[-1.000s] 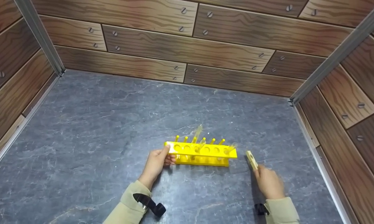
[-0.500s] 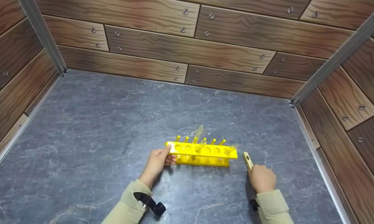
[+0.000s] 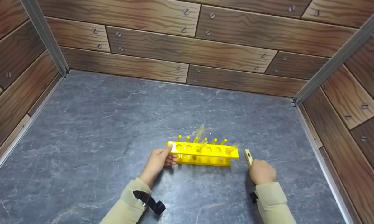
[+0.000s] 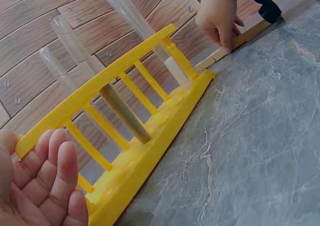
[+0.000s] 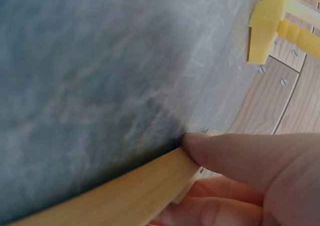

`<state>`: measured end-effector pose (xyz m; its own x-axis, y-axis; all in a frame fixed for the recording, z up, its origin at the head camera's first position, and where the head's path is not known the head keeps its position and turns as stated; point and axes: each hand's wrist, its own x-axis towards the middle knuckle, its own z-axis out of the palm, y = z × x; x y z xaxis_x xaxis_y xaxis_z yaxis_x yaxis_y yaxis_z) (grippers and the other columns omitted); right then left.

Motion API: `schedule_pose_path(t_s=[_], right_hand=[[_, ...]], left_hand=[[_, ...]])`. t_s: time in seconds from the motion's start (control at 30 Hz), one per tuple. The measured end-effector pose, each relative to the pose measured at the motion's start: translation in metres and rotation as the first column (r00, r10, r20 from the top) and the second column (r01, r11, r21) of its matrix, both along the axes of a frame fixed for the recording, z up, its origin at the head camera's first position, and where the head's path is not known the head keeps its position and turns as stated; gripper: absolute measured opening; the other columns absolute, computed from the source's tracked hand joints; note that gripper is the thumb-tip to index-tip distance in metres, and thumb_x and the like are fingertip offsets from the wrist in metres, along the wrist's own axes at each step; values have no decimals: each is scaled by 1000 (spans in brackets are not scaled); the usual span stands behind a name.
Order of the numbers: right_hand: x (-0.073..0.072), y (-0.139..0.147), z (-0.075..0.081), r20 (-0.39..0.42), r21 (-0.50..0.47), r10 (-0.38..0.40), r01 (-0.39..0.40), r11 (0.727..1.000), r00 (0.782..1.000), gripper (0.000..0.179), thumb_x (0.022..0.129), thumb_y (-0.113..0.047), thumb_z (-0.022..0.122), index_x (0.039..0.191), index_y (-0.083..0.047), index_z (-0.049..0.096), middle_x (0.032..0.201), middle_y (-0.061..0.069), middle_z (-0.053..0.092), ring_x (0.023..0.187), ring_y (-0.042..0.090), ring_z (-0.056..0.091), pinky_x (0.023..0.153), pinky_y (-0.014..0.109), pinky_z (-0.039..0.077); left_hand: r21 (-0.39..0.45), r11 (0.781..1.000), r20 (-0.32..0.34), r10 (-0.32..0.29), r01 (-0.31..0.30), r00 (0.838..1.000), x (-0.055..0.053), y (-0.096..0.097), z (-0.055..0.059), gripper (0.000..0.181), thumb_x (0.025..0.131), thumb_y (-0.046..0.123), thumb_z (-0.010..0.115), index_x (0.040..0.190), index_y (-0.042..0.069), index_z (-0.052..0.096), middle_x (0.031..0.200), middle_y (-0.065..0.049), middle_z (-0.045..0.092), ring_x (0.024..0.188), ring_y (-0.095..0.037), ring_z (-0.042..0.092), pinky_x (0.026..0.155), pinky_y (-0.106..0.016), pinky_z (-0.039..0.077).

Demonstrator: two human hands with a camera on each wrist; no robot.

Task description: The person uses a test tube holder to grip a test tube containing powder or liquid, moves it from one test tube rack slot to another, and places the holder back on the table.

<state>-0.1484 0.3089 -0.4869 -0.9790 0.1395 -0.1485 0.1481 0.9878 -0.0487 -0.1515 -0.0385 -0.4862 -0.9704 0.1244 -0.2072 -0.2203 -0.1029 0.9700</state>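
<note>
A yellow test tube rack [image 3: 211, 151] stands on the grey marbled surface. My left hand [image 3: 158, 160] grips its left end, thumb on the top bar and fingers curled beneath. In the rack's middle is a test tube [image 4: 125, 113] with brownish contents; white stuff fills the bottom of another test tube [image 4: 177, 71] at the right end. Behind the top bar a third, clear test tube [image 3: 200, 132] leans upward by the pegs. Just right of the rack, my right hand [image 3: 262, 172] pinches a wooden test tube clamp [image 5: 125, 193] between thumb and fingers, low over the surface.
Wood-patterned panels [image 3: 149, 46] wall in the surface at the back and both sides, joined by grey metal corner posts [image 3: 327, 56]. Black camera straps [image 3: 149, 201] sit on both wrists over beige sleeves.
My right hand has shifted slightly left and forward with the clamp, closer to the rack. The left hand keeps its grip; the rack and tubes stay in place.
</note>
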Motion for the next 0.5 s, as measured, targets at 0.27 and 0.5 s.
schedule_pose_path(t_s=[0.27,0.5], right_hand=[[2,-3,2,-6,-4,10,-10,1000,1000,33,86,-25,66,71,3,57,57,12,52,49,27,53,42,42,43],[9,-6,20,4,-85,50,-50,995,999,53,85,-40,65,109,6,57,97,27,61,85,39,60,69,53,48]], left_hand=[[-76,997,-16,4,-5,1000,-9,-10,-13,43,95,26,53,75,-10,64,58,-2,61,50,-10,57,59,-33,54],[-609,785,-253,-59,-112,966,-10,-23,4,53,90,54,51,83,4,66,67,0,59,60,-17,55,59,-31,46]])
